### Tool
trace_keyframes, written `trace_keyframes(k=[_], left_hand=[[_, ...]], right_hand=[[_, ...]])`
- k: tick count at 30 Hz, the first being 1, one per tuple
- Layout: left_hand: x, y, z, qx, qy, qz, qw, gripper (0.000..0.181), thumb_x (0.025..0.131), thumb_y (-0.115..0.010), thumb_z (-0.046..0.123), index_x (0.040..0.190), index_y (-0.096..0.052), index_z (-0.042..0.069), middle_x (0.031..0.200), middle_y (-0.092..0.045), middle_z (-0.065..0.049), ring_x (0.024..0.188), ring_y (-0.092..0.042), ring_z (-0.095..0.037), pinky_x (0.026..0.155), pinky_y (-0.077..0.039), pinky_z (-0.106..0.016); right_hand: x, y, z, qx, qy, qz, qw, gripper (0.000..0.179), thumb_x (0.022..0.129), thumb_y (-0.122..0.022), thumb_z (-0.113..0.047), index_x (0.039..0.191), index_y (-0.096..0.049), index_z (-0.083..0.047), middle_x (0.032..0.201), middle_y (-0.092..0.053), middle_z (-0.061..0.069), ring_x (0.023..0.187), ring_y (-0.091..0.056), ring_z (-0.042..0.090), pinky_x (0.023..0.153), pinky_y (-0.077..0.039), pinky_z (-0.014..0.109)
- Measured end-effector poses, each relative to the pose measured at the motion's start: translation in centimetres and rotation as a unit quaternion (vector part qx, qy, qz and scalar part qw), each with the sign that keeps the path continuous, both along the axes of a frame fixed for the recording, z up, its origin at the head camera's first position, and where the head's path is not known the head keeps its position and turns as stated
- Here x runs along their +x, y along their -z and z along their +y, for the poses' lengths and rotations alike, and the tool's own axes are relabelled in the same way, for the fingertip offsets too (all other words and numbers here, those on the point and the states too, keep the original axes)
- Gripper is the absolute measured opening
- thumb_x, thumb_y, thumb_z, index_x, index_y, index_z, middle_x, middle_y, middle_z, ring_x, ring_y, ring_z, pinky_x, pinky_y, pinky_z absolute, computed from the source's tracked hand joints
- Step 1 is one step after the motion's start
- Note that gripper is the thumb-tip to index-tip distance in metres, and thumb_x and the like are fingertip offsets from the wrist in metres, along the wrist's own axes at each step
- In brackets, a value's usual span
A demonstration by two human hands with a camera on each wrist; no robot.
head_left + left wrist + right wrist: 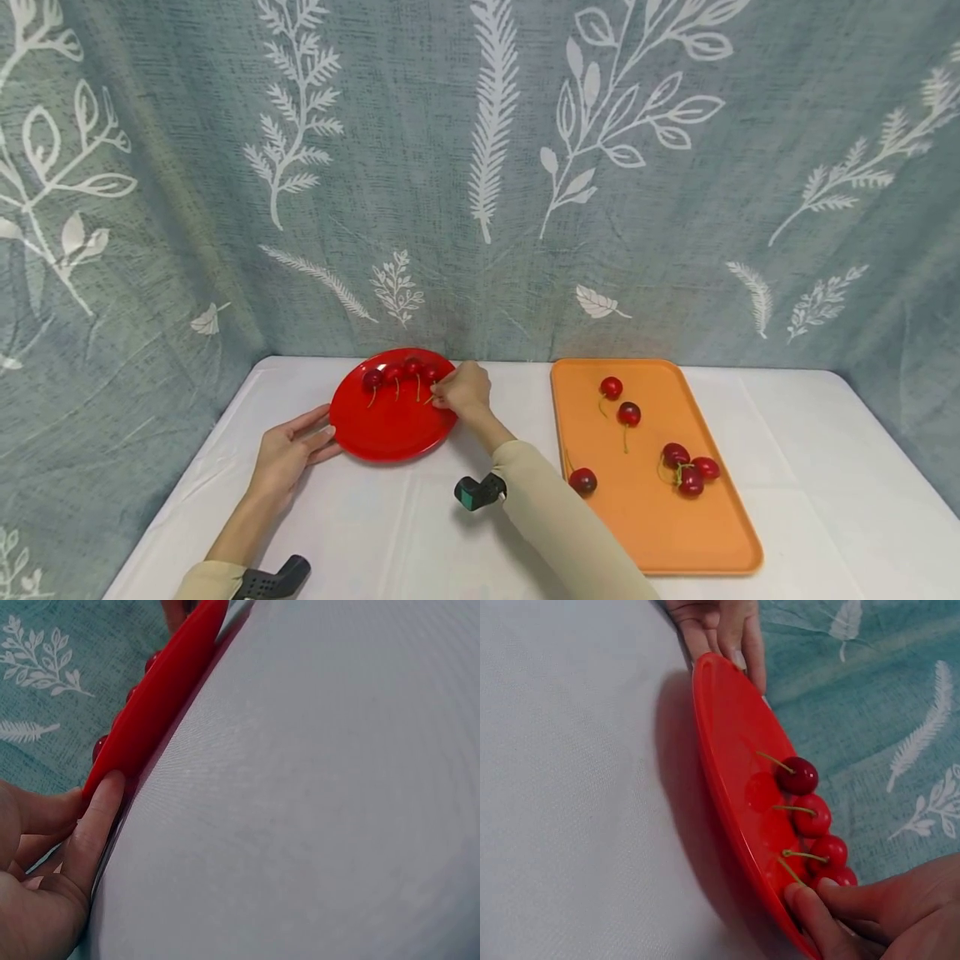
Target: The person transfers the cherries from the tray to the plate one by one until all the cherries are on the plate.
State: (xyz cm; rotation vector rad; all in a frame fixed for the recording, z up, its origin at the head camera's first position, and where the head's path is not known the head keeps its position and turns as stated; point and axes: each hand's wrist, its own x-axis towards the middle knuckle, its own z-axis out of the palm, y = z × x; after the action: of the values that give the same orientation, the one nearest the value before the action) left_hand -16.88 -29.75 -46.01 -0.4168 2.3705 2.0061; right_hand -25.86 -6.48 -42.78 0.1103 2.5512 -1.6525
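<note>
A round red plate (390,429) lies at the back left of the white table. My left hand (283,454) grips its left rim between thumb and fingers, with one finger (94,825) against the plate's outer side. Along the plate's far side, several red cherries stand in a row, their green stems toward me; the leftmost cherry (798,776) is darkest. At the right end of the row, my right hand (465,390) pinches a cherry (844,876) near its stem with thumb and forefinger, over the plate's right rim. The fingers partly hide that cherry.
To the right lies an orange tray (637,517). Two cherries are near its far end, one cherry (582,481) lies by its left edge, and a cluster of cherries (690,481) sits toward its right. A patterned teal curtain (420,208) hangs behind the table (390,533).
</note>
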Motion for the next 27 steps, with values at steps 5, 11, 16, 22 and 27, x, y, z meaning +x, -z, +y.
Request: trace_keyframes(k=[5, 11, 16, 22, 27], left_hand=[[-0.1, 0.1, 0.2, 0.006, -0.001, -0.003, 1.0, 0.055, 0.1, -0.054, 0.009, 0.15, -0.034, -0.002, 0.148, -0.038, -0.028, 0.094, -0.07, -0.009, 0.08, -0.056, -0.02], [-0.2, 0.1, 0.2, 0.007, -0.001, -0.001, 1.0, 0.054, 0.1, -0.054, 0.008, 0.149, -0.034, -0.003, 0.148, -0.039, -0.029, 0.093, -0.071, -0.009, 0.08, -0.056, -0.02], [0.0, 0.0, 0.2, 0.011, -0.002, 0.001, 0.9999, 0.053, 0.1, -0.053, 0.007, 0.149, -0.035, -0.004, 0.147, -0.039, -0.029, 0.089, -0.071, -0.006, 0.08, -0.056, -0.02], [0.0, 0.1, 0.2, 0.021, -0.003, 0.002, 0.9998, 0.055, 0.1, -0.053, 0.008, 0.149, -0.033, -0.004, 0.149, -0.038, -0.028, 0.088, -0.069, -0.003, 0.08, -0.056, -0.021], [0.1, 0.0, 0.0, 0.02, 0.004, 0.005, 0.9998, 0.054, 0.1, -0.052, 0.007, 0.149, -0.032, -0.005, 0.148, -0.038, -0.029, 0.088, -0.068, -0.001, 0.081, -0.056, -0.022]], right_hand=[[0.2, -0.1, 0.2, 0.014, -0.003, 0.017, 0.9997, 0.011, 0.082, -0.076, -0.002, 0.074, -0.075, 0.006, 0.062, -0.07, 0.01, 0.054, -0.069, 0.015, 0.051, -0.055, 0.017], [0.4, 0.1, 0.5, 0.005, -0.015, 0.029, 0.9995, 0.012, 0.083, -0.076, -0.002, 0.075, -0.075, 0.007, 0.062, -0.07, 0.012, 0.056, -0.07, 0.019, 0.052, -0.055, 0.018], [0.6, 0.1, 1.1, -0.03, -0.035, 0.024, 0.9986, 0.014, 0.085, -0.074, -0.003, 0.082, -0.074, 0.011, 0.068, -0.071, 0.016, 0.059, -0.071, 0.022, 0.053, -0.056, 0.019], [0.9, -0.5, 1.8, -0.028, -0.059, 0.038, 0.9971, 0.014, 0.084, -0.076, -0.003, 0.087, -0.075, 0.011, 0.073, -0.072, 0.018, 0.063, -0.072, 0.025, 0.054, -0.057, 0.021], [1.2, -1.6, 2.4, -0.049, -0.077, 0.025, 0.9955, 0.016, 0.084, -0.075, -0.002, 0.092, -0.074, 0.011, 0.077, -0.072, 0.02, 0.067, -0.073, 0.026, 0.058, -0.059, 0.025]])
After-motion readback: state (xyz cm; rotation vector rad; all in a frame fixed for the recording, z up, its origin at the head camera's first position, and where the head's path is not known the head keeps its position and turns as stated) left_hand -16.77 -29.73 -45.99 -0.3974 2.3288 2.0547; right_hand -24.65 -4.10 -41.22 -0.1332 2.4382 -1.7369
